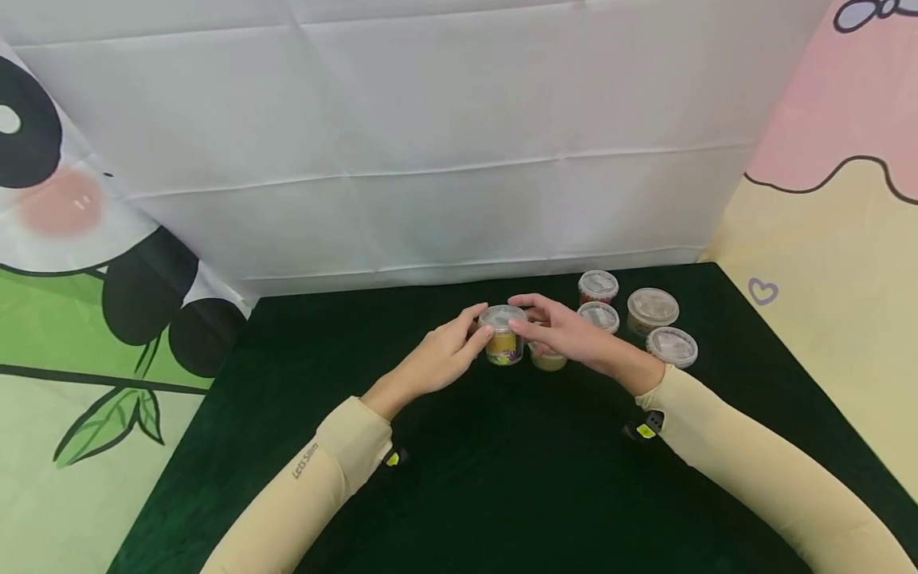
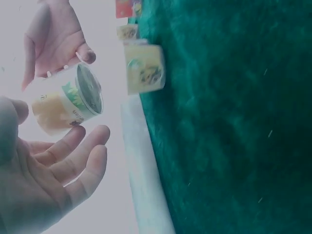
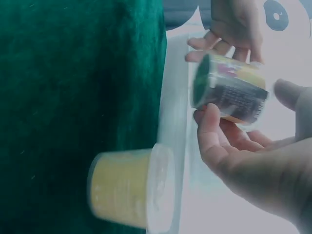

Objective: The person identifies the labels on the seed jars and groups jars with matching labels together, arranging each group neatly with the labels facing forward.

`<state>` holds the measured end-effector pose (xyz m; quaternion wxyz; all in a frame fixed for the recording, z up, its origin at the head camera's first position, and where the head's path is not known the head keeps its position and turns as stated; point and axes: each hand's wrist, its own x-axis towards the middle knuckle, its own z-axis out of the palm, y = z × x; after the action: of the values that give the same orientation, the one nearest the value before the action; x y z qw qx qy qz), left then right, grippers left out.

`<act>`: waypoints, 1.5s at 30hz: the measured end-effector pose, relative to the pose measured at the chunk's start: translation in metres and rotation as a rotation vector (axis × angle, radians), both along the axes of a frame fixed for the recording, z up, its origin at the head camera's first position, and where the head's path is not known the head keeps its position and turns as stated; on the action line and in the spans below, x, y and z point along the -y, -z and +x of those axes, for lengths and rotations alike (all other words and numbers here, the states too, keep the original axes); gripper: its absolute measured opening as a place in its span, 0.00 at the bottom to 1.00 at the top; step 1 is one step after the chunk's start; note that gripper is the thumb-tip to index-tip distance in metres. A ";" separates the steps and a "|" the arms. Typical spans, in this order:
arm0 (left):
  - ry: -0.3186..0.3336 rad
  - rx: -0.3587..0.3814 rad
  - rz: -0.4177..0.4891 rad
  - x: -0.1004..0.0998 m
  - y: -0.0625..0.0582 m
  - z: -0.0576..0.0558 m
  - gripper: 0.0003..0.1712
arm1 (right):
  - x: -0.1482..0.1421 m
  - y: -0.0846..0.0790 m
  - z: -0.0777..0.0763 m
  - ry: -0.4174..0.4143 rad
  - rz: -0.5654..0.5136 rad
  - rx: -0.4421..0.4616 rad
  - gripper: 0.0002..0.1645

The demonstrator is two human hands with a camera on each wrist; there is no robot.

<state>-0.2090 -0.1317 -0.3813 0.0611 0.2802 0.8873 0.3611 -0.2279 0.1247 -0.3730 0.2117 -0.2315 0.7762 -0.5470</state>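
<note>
Between both hands is a small round plastic tub [image 1: 505, 348] with a clear lid and a yellow label. My left hand [image 1: 441, 351] grips its left side, thumb in front and fingers behind near the lid. From the other side my right hand [image 1: 581, 335] holds it, with the thumb at the lid's edge. The right wrist view shows a dark printed panel on this tub [image 3: 239, 92]; the left wrist view shows its greenish base [image 2: 91, 87]. A second, yellowish tub [image 1: 549, 361] stands partly hidden under my right hand.
Beyond my right hand stand several more lidded tubs, among them a red one [image 1: 598, 287], a wider one [image 1: 653, 309] and one near my right wrist [image 1: 672, 347]. Dark green cloth [image 1: 502, 478] covers the table. A white sheet [image 1: 459, 199] hangs behind it.
</note>
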 end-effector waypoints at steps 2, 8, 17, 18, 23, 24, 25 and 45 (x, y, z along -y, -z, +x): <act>-0.017 0.028 0.024 0.004 -0.005 -0.006 0.35 | 0.006 -0.004 -0.003 0.029 -0.032 0.006 0.36; -0.062 0.168 0.136 0.010 -0.016 -0.020 0.37 | 0.023 -0.022 -0.013 0.097 -0.131 0.123 0.35; -0.103 0.264 0.152 0.012 -0.001 -0.019 0.40 | 0.031 -0.008 -0.017 0.099 -0.187 0.234 0.34; -0.106 0.268 0.149 0.012 0.000 -0.018 0.40 | 0.031 -0.006 -0.016 0.095 -0.187 0.238 0.34; -0.093 0.283 0.164 0.010 0.004 -0.013 0.37 | 0.034 -0.002 -0.012 0.068 -0.219 0.265 0.33; -0.089 0.285 0.169 0.010 0.005 -0.012 0.37 | 0.035 -0.002 -0.011 0.062 -0.230 0.274 0.33; -0.084 0.285 0.176 0.009 0.005 -0.012 0.36 | 0.035 -0.002 -0.010 0.058 -0.240 0.281 0.33; -0.036 0.274 0.191 0.011 0.005 -0.013 0.35 | 0.034 -0.009 -0.006 0.079 -0.263 0.283 0.36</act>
<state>-0.2218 -0.1426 -0.3864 0.1482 0.2171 0.8371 0.4798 -0.2338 0.0903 -0.3645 0.2651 -0.1473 0.6691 -0.6785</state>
